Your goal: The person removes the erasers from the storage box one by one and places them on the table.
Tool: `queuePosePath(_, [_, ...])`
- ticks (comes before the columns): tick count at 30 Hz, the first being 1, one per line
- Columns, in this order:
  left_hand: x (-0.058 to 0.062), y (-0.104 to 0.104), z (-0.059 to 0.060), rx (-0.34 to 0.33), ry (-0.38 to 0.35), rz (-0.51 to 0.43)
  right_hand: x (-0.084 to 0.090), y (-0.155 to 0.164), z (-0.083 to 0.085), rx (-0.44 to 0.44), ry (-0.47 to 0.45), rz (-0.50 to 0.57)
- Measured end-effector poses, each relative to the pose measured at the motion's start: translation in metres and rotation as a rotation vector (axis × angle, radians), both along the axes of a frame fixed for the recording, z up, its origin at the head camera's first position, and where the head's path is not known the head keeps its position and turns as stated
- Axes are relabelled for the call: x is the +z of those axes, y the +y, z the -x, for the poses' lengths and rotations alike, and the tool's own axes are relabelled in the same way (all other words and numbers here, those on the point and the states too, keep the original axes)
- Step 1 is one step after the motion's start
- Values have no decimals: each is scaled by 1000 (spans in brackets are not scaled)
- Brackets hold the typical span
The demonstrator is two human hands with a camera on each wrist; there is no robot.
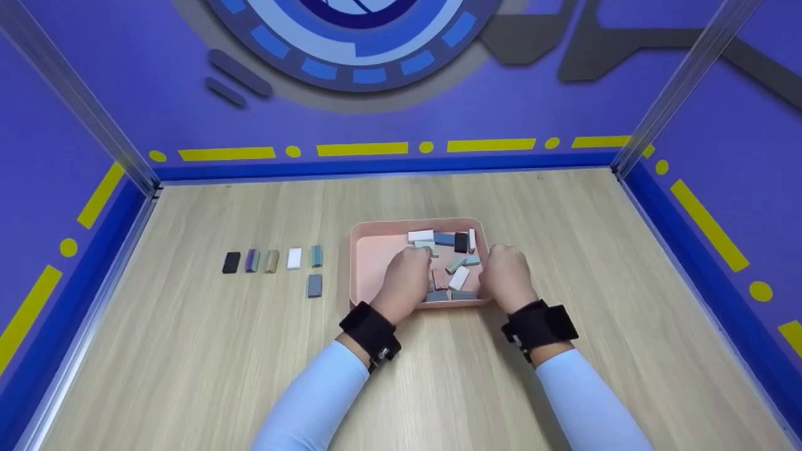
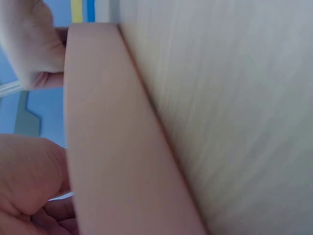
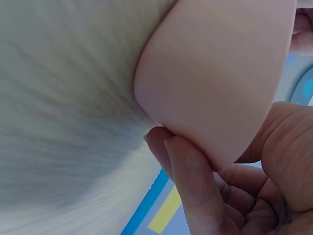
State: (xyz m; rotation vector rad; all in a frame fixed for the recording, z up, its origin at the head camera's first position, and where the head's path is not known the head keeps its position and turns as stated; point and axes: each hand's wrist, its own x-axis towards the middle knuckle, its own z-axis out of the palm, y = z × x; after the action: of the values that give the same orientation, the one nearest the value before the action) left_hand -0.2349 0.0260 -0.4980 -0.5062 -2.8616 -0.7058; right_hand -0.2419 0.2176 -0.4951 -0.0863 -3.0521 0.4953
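A shallow pink tray (image 1: pixel 383 229) holds several small rectangular blocks, among them a white block (image 1: pixel 459 278), a black block (image 1: pixel 460 242) and a blue-grey block (image 1: pixel 444 238). My right hand (image 1: pixel 506 275) grips the tray's right side; in the right wrist view its fingers (image 3: pixel 193 176) lie against the outer wall near a corner, with the thumb over the rim. My left hand (image 1: pixel 407 275) reaches over the front wall, down among the blocks. Its fingers (image 2: pixel 58 210) look curled behind that wall, and I cannot tell whether they hold a block.
Left of the tray, a row of small blocks lies spaced out on the wooden table (image 1: pixel 188 351): black (image 1: pixel 231 262), purple-green (image 1: pixel 252 260), tan (image 1: pixel 272 261), white (image 1: pixel 294 259) and teal (image 1: pixel 316 255). A grey block (image 1: pixel 314 285) lies below the teal one. Blue-purple panels (image 1: pixel 388 125) enclose the table.
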Motion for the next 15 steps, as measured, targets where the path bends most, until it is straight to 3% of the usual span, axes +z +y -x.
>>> queuePosePath(4, [12,-16,1,37,-19,-54,-1,-1,0,0,4,-2])
queuePosePath(10, [37,-61,-1,213,-87,-170,-3,-2,-1,9,7,-3])
queuePosePath(15, [44,-112,-3,335,-24,-234,-2,-2,-1,-5,-12,2])
